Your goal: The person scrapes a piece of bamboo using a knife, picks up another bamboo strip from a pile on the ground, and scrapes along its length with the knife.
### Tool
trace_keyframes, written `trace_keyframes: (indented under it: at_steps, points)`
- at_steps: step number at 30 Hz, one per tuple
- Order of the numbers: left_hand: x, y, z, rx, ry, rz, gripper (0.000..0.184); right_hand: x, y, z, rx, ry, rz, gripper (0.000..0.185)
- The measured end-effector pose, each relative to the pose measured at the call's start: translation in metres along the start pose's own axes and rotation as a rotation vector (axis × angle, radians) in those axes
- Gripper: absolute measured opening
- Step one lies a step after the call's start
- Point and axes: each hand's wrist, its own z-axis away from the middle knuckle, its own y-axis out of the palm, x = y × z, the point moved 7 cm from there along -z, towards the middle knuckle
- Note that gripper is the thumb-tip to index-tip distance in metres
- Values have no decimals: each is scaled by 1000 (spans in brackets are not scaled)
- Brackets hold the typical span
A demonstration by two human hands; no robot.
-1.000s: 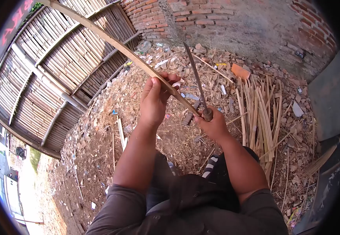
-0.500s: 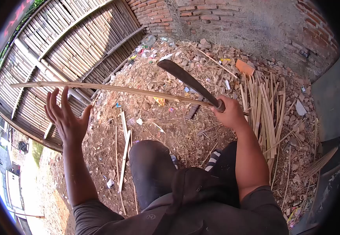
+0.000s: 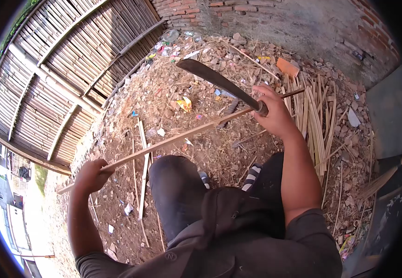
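My right hand [image 3: 275, 112] is closed around the grip of a machete [image 3: 219, 83], whose long dark blade points up and to the left. The same hand also holds a long bamboo strip [image 3: 178, 139], which crosses in front of my knees. A dark end sticks out past my right fingers, in line with the strip. At the lower left, my left hand [image 3: 91, 176] is wrapped round the strip, and the strip's tip shows beyond it. The machete's handle is mostly hidden in my palm.
A pile of split bamboo strips [image 3: 319, 129] lies on the right. More strips [image 3: 144, 171] rest on the littered ground left of my knees. A bamboo fence [image 3: 66, 69] stands at left, a brick wall [image 3: 293, 28] behind. An orange tile piece [image 3: 287, 67] lies near the wall.
My left hand has gone from open with spread fingers to closed on the bamboo strip, lower down. The strip's left end has swung downward. The machete remains in my right hand.
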Motion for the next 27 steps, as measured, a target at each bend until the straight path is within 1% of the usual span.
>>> trace_keyframes:
  at_steps: [2, 3, 4, 6, 7, 9, 10, 11, 12, 14, 15, 18, 21, 23, 24, 25, 27]
  points:
    - [-8, 52, 11, 207, 33, 125, 34, 13, -4, -2, -32, -40, 120, 25]
    - [-14, 75, 20, 293, 43, 238, 36, 14, -4, -2, -42, -75, 169, 28]
    - [-20, 97, 30, 380, 52, 352, 38, 13, 3, -3, 91, 51, 145, 28]
    - [-16, 153, 40, 382, 15, 619, 42, 18, 18, 1, 358, 306, 94, 27]
    - [-22, 172, 47, 369, -3, 665, 43, 21, 29, 7, 308, 155, 35, 30]
    - [-30, 204, 55, 336, -17, 728, 47, 27, 60, 20, 431, 122, 51, 31]
    - [-31, 209, 60, 314, -30, 679, 48, 33, 74, 25, 497, 105, 58, 31]
    - [-29, 217, 63, 319, -54, 747, 47, 33, 92, 32, 692, 133, 106, 31]
    - [-27, 225, 65, 320, -78, 816, 46, 39, 102, 37, 738, 122, 113, 31]
    - [-23, 231, 69, 308, -75, 809, 44, 48, 124, 49, 826, 89, 128, 29]
    - [-23, 230, 69, 299, -71, 803, 44, 56, 127, 51, 818, 40, 98, 29]
    - [-27, 214, 68, 205, -25, 707, 42, 61, 146, 60, 884, 24, 114, 29]
    - [-30, 212, 68, 112, 56, 674, 43, 44, 149, 56, 819, 20, 89, 26]
    - [-29, 220, 64, 80, 63, 632, 43, 9, 157, 54, 755, 125, 96, 25]
    - [-30, 222, 62, 58, 72, 613, 43, 5, 154, 48, 717, 175, 106, 24]
    - [-28, 223, 60, 57, 63, 674, 44, 2, 150, 47, 697, 275, 92, 21]
    - [-27, 223, 63, 95, 34, 692, 44, 11, 148, 48, 626, 218, 97, 19]
